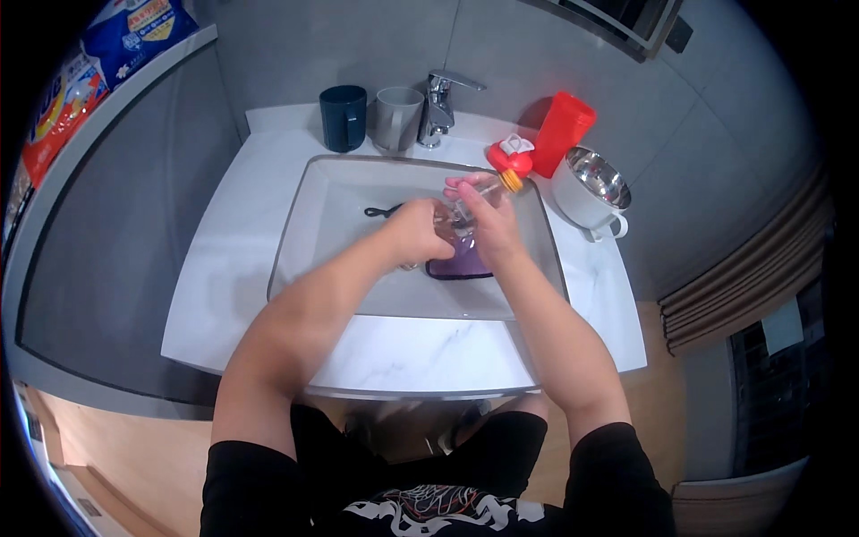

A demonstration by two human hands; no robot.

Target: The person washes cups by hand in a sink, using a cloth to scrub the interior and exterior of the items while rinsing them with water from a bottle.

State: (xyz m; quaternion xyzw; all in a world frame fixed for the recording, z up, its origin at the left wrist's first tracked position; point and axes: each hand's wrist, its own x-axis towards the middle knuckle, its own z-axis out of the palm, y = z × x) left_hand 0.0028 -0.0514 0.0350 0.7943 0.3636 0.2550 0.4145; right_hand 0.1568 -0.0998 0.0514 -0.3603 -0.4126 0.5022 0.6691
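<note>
Over the sink basin (309,228), both my hands are closed round a clear bottle (456,215) with an orange-yellow cap (511,180). It lies tilted, with the capped end up to the right. My left hand (416,234) wraps the lower end, and my right hand (490,219) grips it nearer the cap. Below them, a purple item with a dark edge (461,261) lies in the basin, partly hidden by my hands. A black looped strap (380,212) shows just left of my left hand.
Along the back of the white counter (420,349) stand a dark mug (344,119), a grey mug (396,120) and the faucet (438,112). At the right are a red container (564,134), a red lid (510,157) and a white steel-lined cup (586,197). Detergent bags (134,45) sit on the left ledge.
</note>
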